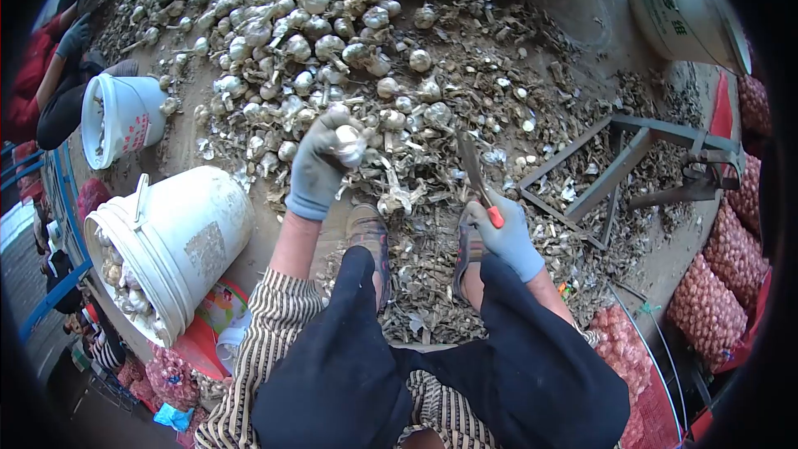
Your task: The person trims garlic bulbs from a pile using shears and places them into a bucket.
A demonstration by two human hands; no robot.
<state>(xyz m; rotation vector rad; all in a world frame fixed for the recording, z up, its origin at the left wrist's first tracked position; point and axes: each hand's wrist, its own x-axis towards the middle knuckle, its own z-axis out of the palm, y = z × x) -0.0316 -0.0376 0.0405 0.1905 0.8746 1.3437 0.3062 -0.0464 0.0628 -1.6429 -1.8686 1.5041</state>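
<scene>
My left hand [320,162], in a grey work glove, is closed around a pale garlic bulb [349,146] above the pile. In my gloved right hand [504,231] is a cutting tool [471,165] with a long metal blade pointing up and away. A red part of its handle shows by my thumb; whether it is a knife or shears I cannot tell. Garlic bulbs with dry stems [324,41] lie heaped ahead of my hands. Between my shoes, a stem piece and papery scraps [399,195] cover the ground.
A large white bucket [199,224] of garlic lies tipped at left, near a smaller white bucket [145,112]. Beside that, another person's gloved hand [75,35] shows. A metal frame [619,170] stands right, a pale bucket [686,12] behind it. Filled net sacks [706,312] line the right edge.
</scene>
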